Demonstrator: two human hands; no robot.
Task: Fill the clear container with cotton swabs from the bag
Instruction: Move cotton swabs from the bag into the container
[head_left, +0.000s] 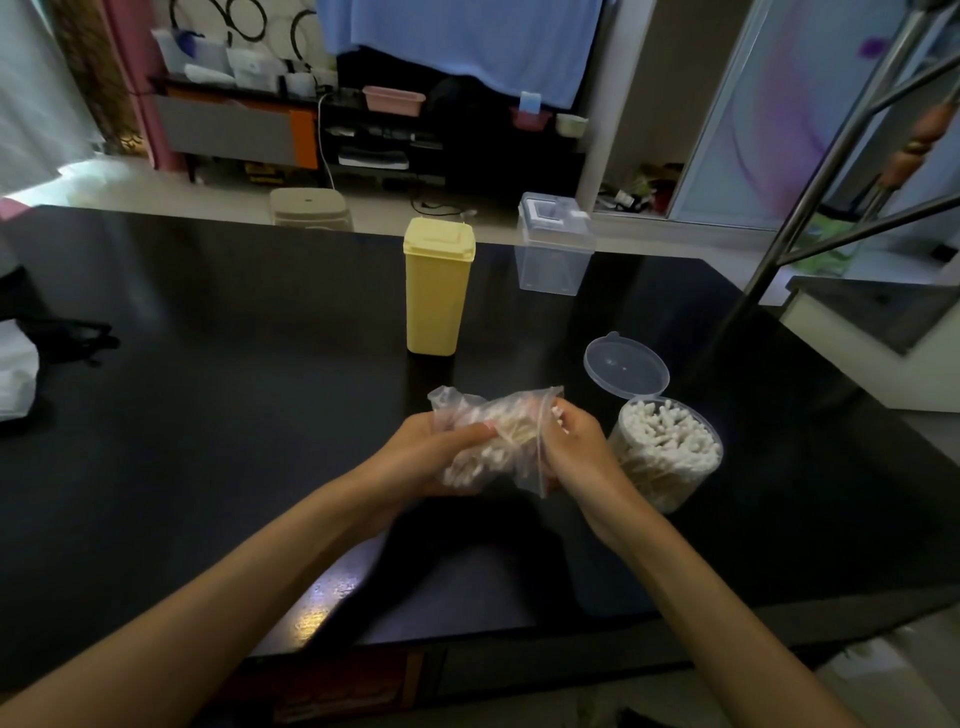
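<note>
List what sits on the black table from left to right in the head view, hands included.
white plastic bag → left hand → yellow container → bag of cotton swabs → right hand → round clear container, packed with swabs, lid hinged open.

Black table (208, 467) (glossy): yellow bin (438, 288), clear container (665, 457).

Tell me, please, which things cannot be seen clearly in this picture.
- Head view: how many cotton swabs remain in the bag; crumpled plastic and both hands hide them.
- Right hand: its fingertips, behind the bag's edge.
- Clear container: its base, hidden by the right wrist.
- Shelf items behind: too small and dark.
</note>
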